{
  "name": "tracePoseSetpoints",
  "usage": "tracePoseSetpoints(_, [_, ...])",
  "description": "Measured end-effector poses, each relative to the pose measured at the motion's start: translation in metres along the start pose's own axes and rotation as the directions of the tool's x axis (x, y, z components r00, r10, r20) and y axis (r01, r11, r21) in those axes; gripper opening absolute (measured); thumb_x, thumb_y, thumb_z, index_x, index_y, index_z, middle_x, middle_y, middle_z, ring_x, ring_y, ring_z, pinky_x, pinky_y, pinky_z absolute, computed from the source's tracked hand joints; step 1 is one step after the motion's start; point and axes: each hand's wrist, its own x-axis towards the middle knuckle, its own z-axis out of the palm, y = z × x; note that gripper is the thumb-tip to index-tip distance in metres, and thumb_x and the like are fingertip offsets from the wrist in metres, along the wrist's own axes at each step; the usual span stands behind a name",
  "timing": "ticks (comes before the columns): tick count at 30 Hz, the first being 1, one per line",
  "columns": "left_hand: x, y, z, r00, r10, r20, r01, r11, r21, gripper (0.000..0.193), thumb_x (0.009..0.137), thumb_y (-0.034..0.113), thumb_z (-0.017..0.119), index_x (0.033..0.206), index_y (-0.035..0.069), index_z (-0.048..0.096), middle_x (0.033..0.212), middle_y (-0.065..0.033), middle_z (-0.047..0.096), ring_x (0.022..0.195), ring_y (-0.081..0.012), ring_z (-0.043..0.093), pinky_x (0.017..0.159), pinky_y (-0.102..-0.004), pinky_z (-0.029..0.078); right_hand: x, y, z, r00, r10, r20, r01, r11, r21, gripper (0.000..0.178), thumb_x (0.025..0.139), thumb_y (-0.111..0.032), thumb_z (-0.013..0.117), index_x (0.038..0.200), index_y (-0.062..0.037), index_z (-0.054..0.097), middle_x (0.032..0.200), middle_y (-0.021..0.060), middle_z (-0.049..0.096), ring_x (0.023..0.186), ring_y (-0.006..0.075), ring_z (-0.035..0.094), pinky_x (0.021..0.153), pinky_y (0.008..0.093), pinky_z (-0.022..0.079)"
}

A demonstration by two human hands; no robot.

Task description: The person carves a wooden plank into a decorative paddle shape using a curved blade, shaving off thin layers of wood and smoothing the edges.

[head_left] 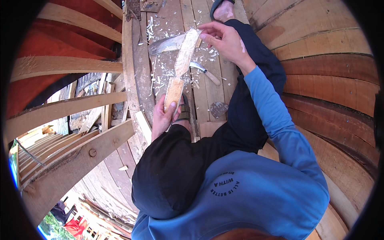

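A pale carved piece of wood (186, 52) slants up and away from me, with a rough whittled blade at its far end. A narrow notch separates the blade from a blockier near end. My left hand (163, 116) wraps round that near end, thumb on top. At the far tip, my right hand (229, 43) has its thumb and fingers bent against the wood's edge. Beneath the blade lies a broad machete-like blade (164, 45), its handle hidden. A small curved knife (211, 77) with a wooden handle rests on the planks to the right.
Shavings and chips are scattered over the plank floor (208, 96) around my feet. A round greyish disc (219, 109) lies by my right leg. Curved wooden ribs (68, 106) rise on the left, and a wall of stacked planks (328, 86) curves along the right.
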Motion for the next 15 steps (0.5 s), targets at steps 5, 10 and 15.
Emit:
tracePoseSetpoints(5, [-0.001, -0.003, -0.008, 0.999, 0.021, 0.036, -0.023, 0.998, 0.050, 0.015, 0.105, 0.015, 0.058, 0.118, 0.006, 0.057, 0.081, 0.0001, 0.064, 0.060, -0.0035, 0.052, 0.051, -0.0184, 0.039, 0.000, -0.008, 0.013, 0.998, 0.047, -0.039, -0.045, 0.998, 0.044, 0.025, 0.094, -0.012, 0.076, 0.114, 0.0023, 0.071, 0.094, 0.0061, 0.073, 0.073, 0.0084, 0.066, 0.063, 0.0238, 0.056])
tracePoseSetpoints(10, [0.000, 0.000, -0.005, 0.998, 0.039, 0.042, -0.043, 0.992, 0.115, 0.012, 0.105, 0.014, 0.059, 0.113, 0.006, 0.057, 0.080, -0.0002, 0.064, 0.059, -0.0035, 0.050, 0.052, -0.0187, 0.039, 0.000, 0.000, 0.029, 0.976, 0.136, -0.167, -0.117, 0.986, 0.118, 0.021, 0.093, -0.010, 0.075, 0.108, 0.0041, 0.071, 0.091, 0.0069, 0.073, 0.064, 0.0094, 0.065, 0.054, 0.0244, 0.055])
tracePoseSetpoints(15, [-0.001, 0.001, -0.007, 0.997, 0.046, 0.057, -0.053, 0.989, 0.138, 0.018, 0.105, 0.014, 0.058, 0.120, 0.005, 0.055, 0.086, -0.0007, 0.065, 0.064, -0.0041, 0.054, 0.052, -0.0180, 0.041, 0.001, -0.005, 0.044, 0.956, 0.182, -0.230, -0.174, 0.983, 0.056, 0.017, 0.098, -0.012, 0.069, 0.104, 0.0038, 0.070, 0.086, 0.0064, 0.070, 0.062, 0.0105, 0.064, 0.049, 0.0265, 0.054])
